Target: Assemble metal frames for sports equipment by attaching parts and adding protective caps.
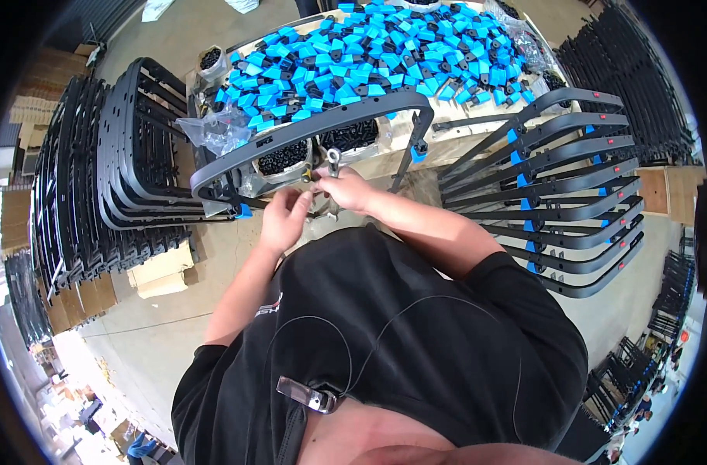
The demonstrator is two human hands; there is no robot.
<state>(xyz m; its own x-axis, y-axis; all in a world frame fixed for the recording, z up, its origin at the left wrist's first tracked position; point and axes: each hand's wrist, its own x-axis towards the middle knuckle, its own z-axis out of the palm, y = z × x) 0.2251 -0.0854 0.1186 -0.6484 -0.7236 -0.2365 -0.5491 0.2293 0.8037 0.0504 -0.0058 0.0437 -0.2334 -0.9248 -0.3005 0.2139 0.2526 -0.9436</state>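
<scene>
In front of my body, my right hand (346, 191) is closed round a silver wrench (334, 161). The wrench's ring end points up and away from me. Just left of it, my left hand (282, 220) has its fingers curled and pinched close to the right fingertips. What those left fingers hold is too small to make out. A small black-and-yellow piece (308, 177) shows by the fingertips. Beyond both hands, a curved black metal frame (315, 128) arches over the table's near edge, with a blue-capped foot (419, 152) on its right leg.
Many blue-and-black plastic caps (369, 58) cover the table. Tubs of small black parts (284, 157) stand near its front edge. A clear plastic bag (216, 130) lies at the left. Black frames are stacked at the left (125, 147) and lined up at the right (578, 194).
</scene>
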